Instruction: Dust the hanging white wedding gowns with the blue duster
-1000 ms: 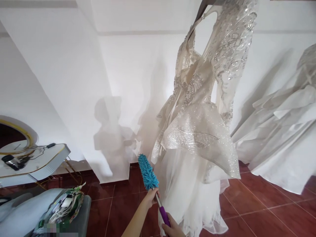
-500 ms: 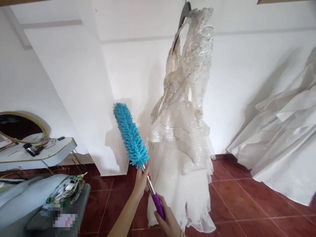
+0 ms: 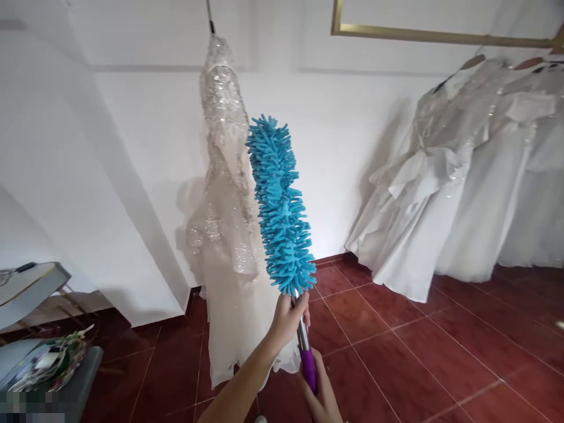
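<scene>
I hold a duster upright in front of me. Its fluffy blue head (image 3: 281, 202) stands above a silver shaft and a purple handle (image 3: 308, 363). My left hand (image 3: 286, 318) is closed round the shaft just under the blue head. My right hand (image 3: 324, 395) grips the purple handle lower down, near the bottom edge. Behind the duster hangs a beaded, sparkly cream gown (image 3: 227, 223) on a hanger against the white wall.
Several white dresses (image 3: 462, 176) hang on a gold rail (image 3: 440, 36) at the right. A white table edge (image 3: 26, 288) and a grey seat with a green bundle (image 3: 48, 364) are at the lower left. The floor is of red-brown tiles (image 3: 418, 352).
The duster has risen and tipped upright, with both hands kept on it. My view has swung right: the gown now sits left of centre and the rail of dresses has come into sight.
</scene>
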Demonstrator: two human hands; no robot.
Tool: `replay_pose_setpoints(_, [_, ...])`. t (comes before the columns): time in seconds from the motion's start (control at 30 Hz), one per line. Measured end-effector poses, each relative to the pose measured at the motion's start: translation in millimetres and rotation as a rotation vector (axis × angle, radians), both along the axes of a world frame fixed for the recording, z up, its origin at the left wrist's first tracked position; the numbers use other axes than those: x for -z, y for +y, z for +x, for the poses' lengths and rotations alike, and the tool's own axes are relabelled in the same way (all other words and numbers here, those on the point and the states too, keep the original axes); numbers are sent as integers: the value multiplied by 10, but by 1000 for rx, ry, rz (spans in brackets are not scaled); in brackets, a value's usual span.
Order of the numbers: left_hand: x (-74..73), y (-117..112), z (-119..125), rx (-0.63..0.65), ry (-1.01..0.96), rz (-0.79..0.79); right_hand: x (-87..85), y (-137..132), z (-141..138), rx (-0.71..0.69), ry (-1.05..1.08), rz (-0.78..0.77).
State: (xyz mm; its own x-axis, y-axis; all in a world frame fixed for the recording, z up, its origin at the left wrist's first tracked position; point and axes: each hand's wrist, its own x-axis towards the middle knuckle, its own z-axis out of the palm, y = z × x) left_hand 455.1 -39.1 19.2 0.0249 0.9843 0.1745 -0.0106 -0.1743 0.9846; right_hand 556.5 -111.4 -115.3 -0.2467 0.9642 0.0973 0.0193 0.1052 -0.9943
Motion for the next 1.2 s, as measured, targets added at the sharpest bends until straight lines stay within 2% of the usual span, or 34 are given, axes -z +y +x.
replay_pose_setpoints(0.07, [12,169,237,69,1,3,36,64,161,57,22,-51])
replay_pose_setpoints(0.17, [101,479,523,126,-60,-47,204,251,320,160,113,-135])
replay_pose_setpoints(0.27, [253,877,736,131,-189,-133,411,569,446,227,180,-204])
replay_pose_setpoints(0.33, [351,1190,846,120,-308,-191,481,850,545,231,195,-222])
replay_pose_setpoints(0.4, [419,1522,933,117,-443,-253,454,1163,655,214,207,-240])
replay_pose_setpoints(0.5, [458,1991,1002,129,-637,-323,257,1622,792,173,243,-314])
replay_pose_setpoints(0.6, [459,2341,973,110,-756,-375,12,1995,830,62,258,-400])
replay_pose_setpoints(0.7, [471,2556,848,43,-779,-421,-138,2275,765,-53,273,-441])
replay_pose_setpoints(0.83, [535,2749,601,-87,-806,-415,-200,2593,598,-217,341,-468])
replay_pose_setpoints(1.0, [612,3020,343,-138,-898,-369,-300,2986,438,-395,447,-589])
replay_pose_setpoints(1.1, [602,3173,316,-167,-885,-349,-320,3199,442,-445,444,-623])
replay_pose_setpoints(1.2, [586,3294,394,-224,-881,-321,-263,3388,523,-494,417,-638])
